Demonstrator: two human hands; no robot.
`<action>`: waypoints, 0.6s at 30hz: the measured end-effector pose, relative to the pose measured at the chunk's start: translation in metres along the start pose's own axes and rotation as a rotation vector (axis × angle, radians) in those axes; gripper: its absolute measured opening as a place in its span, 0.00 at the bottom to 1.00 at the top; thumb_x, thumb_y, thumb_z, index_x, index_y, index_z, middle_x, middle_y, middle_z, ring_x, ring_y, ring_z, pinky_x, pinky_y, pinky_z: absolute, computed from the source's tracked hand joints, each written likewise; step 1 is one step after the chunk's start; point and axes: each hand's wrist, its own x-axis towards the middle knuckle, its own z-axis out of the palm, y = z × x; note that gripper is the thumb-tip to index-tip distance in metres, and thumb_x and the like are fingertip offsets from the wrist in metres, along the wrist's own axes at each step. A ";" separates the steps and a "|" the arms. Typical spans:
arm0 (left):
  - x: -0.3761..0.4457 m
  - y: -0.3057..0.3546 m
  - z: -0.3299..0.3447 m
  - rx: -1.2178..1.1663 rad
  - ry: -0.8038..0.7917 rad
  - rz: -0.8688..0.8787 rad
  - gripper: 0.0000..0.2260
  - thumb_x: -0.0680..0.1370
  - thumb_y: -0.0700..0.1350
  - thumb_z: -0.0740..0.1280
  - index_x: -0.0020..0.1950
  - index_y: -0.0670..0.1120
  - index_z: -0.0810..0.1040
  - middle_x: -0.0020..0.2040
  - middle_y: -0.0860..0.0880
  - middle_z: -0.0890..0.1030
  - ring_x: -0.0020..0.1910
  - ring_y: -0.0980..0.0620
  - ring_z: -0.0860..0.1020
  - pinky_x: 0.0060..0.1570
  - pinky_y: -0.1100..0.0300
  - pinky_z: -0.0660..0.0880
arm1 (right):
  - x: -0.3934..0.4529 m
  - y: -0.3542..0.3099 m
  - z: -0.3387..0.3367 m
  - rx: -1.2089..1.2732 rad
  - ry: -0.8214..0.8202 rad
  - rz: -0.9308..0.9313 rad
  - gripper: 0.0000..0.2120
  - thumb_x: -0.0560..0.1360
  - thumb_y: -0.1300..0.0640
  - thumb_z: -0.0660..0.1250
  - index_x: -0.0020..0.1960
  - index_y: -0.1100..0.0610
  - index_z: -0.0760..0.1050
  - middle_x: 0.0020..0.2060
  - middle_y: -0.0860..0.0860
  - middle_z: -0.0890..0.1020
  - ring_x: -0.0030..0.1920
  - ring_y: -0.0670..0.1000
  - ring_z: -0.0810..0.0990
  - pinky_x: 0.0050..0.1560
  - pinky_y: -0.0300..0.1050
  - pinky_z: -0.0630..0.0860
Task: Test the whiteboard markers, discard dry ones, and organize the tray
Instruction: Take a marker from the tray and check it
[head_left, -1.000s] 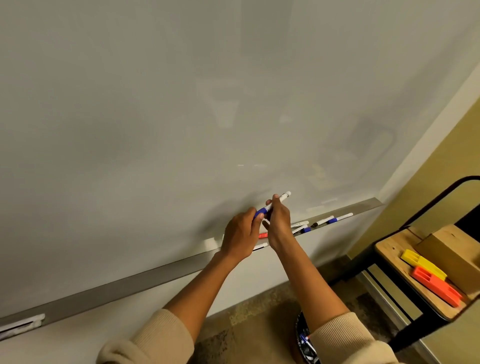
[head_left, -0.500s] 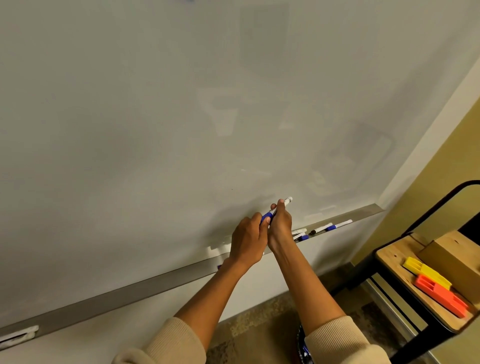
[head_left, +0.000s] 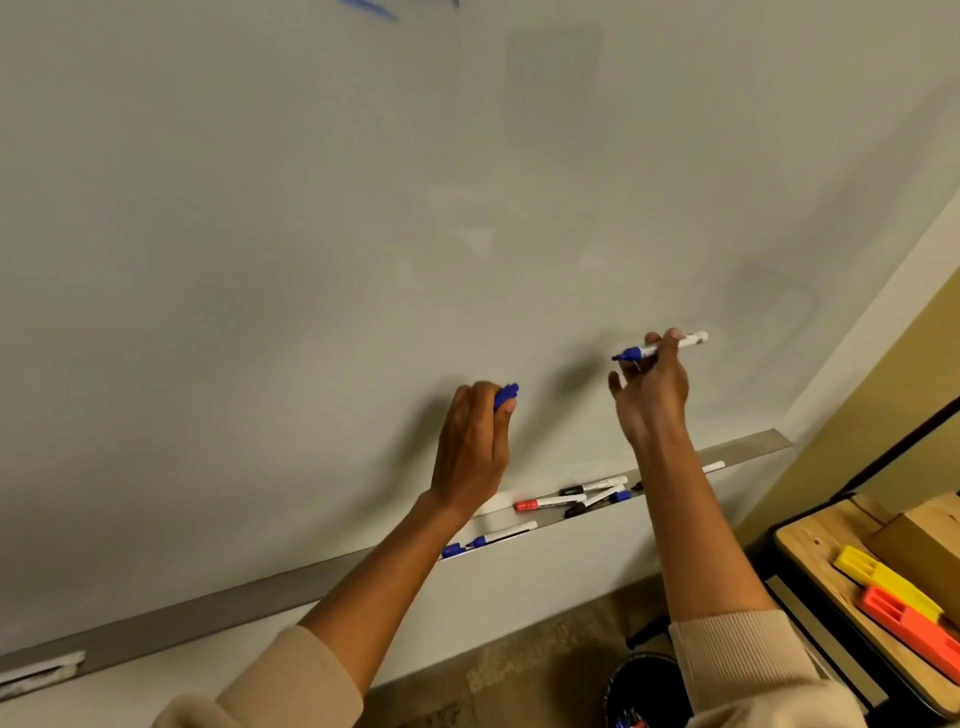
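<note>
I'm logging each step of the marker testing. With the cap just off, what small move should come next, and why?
Probably bring the uncapped blue marker in the right hand to the whiteboard and draw: its tip is bare, and the left hand holds the cap.

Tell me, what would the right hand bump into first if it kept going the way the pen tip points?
Probably the whiteboard: the right hand aims the blue marker at it; depth is unclear.

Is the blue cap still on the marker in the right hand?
No, the blue cap is in the left hand, and the marker shows its bare tip.
</note>
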 end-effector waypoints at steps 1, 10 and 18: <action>0.011 0.004 -0.002 0.008 0.015 0.050 0.12 0.83 0.48 0.56 0.50 0.42 0.72 0.44 0.51 0.72 0.42 0.48 0.71 0.42 0.51 0.72 | -0.001 0.002 0.007 -0.003 -0.034 -0.004 0.16 0.82 0.42 0.59 0.45 0.51 0.76 0.36 0.48 0.77 0.41 0.47 0.77 0.57 0.49 0.70; 0.102 0.016 -0.038 0.270 0.219 0.381 0.12 0.82 0.47 0.61 0.57 0.40 0.78 0.61 0.41 0.77 0.62 0.43 0.73 0.62 0.50 0.71 | -0.039 -0.011 0.071 -0.005 -0.418 -0.140 0.04 0.79 0.51 0.67 0.50 0.51 0.79 0.38 0.47 0.78 0.40 0.47 0.78 0.51 0.46 0.74; 0.158 0.037 -0.070 0.406 0.355 0.520 0.14 0.82 0.48 0.62 0.63 0.44 0.79 0.74 0.38 0.67 0.76 0.38 0.61 0.73 0.35 0.53 | -0.059 -0.045 0.122 0.012 -0.545 -0.459 0.08 0.80 0.58 0.67 0.58 0.54 0.80 0.45 0.52 0.83 0.48 0.50 0.83 0.60 0.51 0.79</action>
